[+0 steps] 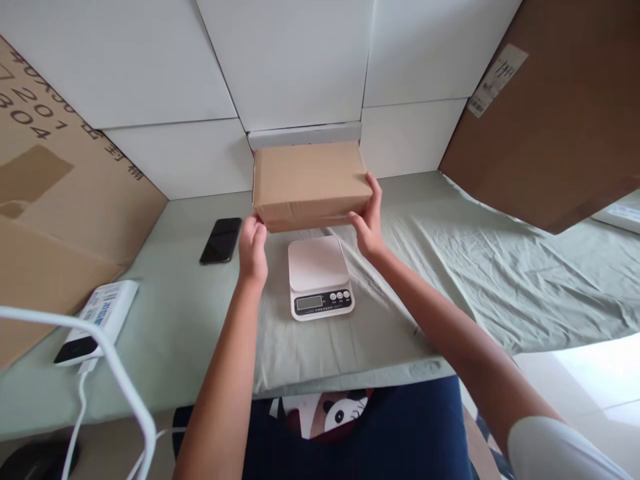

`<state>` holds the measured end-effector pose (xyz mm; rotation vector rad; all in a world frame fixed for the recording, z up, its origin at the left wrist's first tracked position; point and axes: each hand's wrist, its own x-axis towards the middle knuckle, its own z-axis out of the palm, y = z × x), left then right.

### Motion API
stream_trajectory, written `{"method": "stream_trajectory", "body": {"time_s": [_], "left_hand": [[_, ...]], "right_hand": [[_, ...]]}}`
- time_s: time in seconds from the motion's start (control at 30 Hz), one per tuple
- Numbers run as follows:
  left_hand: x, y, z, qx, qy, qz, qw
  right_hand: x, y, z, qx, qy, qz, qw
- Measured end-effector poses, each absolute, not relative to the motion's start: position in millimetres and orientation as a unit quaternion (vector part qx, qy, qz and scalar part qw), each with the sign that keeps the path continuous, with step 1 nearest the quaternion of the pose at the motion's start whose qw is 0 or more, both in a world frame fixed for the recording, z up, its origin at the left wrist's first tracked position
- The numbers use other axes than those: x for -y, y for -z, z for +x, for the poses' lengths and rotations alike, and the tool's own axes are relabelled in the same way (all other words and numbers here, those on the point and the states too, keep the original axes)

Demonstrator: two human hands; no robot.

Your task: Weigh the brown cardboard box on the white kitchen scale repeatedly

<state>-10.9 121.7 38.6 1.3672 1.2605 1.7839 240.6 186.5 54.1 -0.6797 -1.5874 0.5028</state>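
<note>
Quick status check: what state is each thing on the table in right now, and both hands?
Cardboard box: closed, held between both hands behind the scale.
Left hand: gripping the box's left lower corner.
Right hand: gripping the box's right end.
Scale: platform bare; display reading too small to tell.
Phone: lying flat, screen dark.
Power bank: lying flat, white cable plugged in.
Cloth: spread over the table, wrinkled.

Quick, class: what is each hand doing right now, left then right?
Left hand: gripping the left near edge of the cardboard box.
Right hand: gripping the same box at its right near corner, beyond the scale.
</note>
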Motion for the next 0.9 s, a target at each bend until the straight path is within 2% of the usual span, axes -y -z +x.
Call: {"method": "stream_trajectory", "body": {"time_s": [0.13,0.27,0.6,0.73,0.9], "left_hand": [[-178,-7,-11,-0.495,-0.675,0.455,0.303],[-186,15,-13,-0.504,-0.669,0.429,0.337],[-186,16,-20,-0.491,-0.680,0.395,0.375],[-185,14,-23,-0.497,-0.683,0.379,0.379],[-177,9,-17,-0.478,-0.671,0.421,0.381]], "right_hand": [[-233,-22,226,0.669,-0.254,-0.334,0.614],[-238,-6,224,0.661,-0.278,-0.362,0.596],[-244,-1,230,0.672,-0.285,-0.373,0.573],[-248,3,235,0.663,-0.330,-0.372,0.560],[-246,1,236,0.683,-0.285,-0.374,0.559]]}}
